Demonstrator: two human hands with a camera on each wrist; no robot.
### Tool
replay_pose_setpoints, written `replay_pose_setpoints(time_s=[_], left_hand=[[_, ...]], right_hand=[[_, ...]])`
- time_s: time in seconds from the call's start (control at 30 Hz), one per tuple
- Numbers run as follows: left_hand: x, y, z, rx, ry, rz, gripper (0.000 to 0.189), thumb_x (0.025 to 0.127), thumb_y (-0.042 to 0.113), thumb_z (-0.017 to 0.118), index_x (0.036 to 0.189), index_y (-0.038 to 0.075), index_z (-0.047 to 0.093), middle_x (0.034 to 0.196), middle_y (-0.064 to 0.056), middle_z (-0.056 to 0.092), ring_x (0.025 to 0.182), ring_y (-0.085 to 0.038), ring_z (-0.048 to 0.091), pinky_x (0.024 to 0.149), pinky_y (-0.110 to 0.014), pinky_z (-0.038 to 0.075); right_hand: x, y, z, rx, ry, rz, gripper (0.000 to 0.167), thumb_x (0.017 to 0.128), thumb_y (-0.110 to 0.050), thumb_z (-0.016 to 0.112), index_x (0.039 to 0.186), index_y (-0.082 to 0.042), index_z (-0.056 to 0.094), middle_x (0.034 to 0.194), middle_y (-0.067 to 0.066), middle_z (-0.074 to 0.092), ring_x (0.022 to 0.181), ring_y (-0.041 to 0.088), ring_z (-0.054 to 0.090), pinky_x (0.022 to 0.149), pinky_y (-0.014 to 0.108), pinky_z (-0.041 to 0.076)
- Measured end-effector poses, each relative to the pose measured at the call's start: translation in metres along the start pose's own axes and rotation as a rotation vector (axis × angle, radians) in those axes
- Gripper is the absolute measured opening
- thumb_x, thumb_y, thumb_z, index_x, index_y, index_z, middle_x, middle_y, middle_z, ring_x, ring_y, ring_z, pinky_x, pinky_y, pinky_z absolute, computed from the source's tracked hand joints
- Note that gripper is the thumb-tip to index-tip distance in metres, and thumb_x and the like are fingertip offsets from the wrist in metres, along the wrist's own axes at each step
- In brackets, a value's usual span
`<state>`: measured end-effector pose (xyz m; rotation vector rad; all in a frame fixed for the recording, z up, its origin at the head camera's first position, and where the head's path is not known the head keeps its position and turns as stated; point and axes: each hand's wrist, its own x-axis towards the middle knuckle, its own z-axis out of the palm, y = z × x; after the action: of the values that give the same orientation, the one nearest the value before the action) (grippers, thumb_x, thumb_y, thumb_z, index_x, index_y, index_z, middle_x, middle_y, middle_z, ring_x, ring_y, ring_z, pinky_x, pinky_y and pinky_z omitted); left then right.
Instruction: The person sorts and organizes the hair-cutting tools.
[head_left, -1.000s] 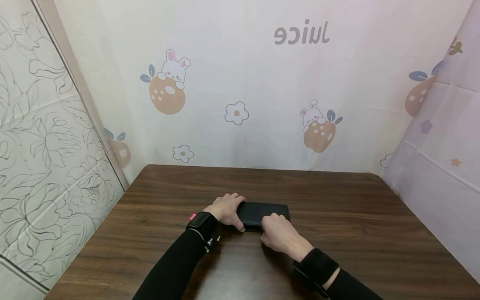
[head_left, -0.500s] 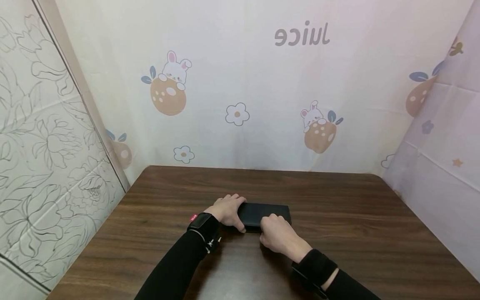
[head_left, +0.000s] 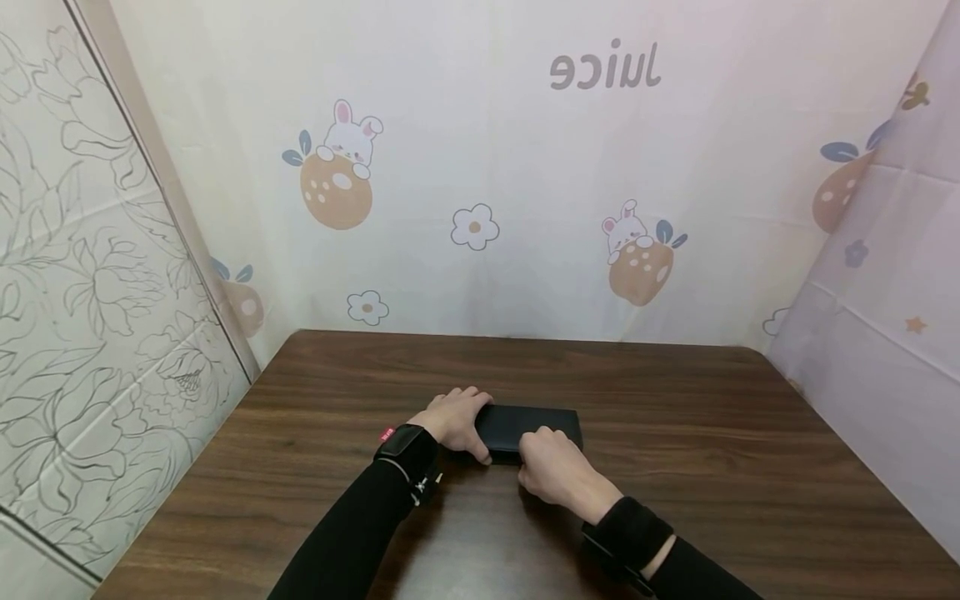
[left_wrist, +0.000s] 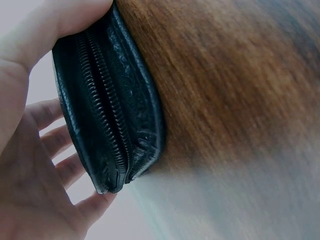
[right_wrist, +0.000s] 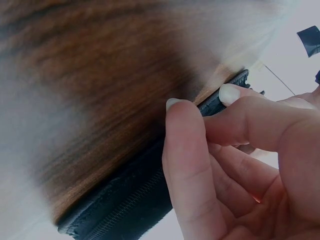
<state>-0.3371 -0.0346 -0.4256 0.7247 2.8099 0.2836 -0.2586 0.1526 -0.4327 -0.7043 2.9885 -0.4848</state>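
Observation:
A black leather zip wallet (head_left: 506, 425) lies flat near the middle of the table, its zipper side toward me. My left hand (head_left: 453, 419) grips its left end, thumb along the near side and fingers round the far side. In the left wrist view, the two rows of zipper teeth (left_wrist: 89, 75) stand apart at that end. My right hand (head_left: 558, 468) has curled fingers and pinches at the near edge, right of the middle. Its fingers hide the zipper pull. In the right wrist view, the zipper (right_wrist: 127, 200) beyond the index finger looks meshed.
The brown wood-grain table (head_left: 337, 375) reaches back to a white curtain (head_left: 480, 150) with rabbit and fruit prints. A flower-patterned panel (head_left: 112, 333) stands at the left, and another curtain (head_left: 885, 375) hangs along the right.
My right hand has slid slightly left along the wallet's near edge. The left hand and the wallet stay in place.

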Motion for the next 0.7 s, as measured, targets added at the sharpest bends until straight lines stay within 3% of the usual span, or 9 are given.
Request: replay_pose_setpoints(time_s=[0.4, 0.7], left_hand=[[-0.001, 0.000, 0.001, -0.005, 0.001, 0.002, 0.090, 0.074, 0.047, 0.088, 0.150, 0.020, 0.049, 0.142, -0.002, 0.051, 0.123, -0.024, 0.049, 0.105, -0.045, 0.040], [-0.003, 0.001, 0.000, -0.003, 0.012, 0.016, 0.090, 0.074, 0.047, 0.088, 0.150, 0.019, 0.049, 0.140, -0.003, 0.053, 0.120, -0.024, 0.049, 0.104, -0.046, 0.040]], right_hand=[[-0.002, 0.004, -0.001, 0.037, 0.009, -0.021, 0.027, 0.084, 0.001, 0.064, 0.061, -0.013, 0.061, 0.053, -0.006, 0.046, 0.043, 0.009, 0.043, 0.044, 0.025, 0.039], [-0.011, 0.014, -0.008, 0.332, -0.121, 0.106, 0.025, 0.095, -0.004, 0.064, 0.071, -0.007, 0.068, 0.053, 0.000, 0.059, 0.045, 0.013, 0.059, 0.045, 0.028, 0.049]])
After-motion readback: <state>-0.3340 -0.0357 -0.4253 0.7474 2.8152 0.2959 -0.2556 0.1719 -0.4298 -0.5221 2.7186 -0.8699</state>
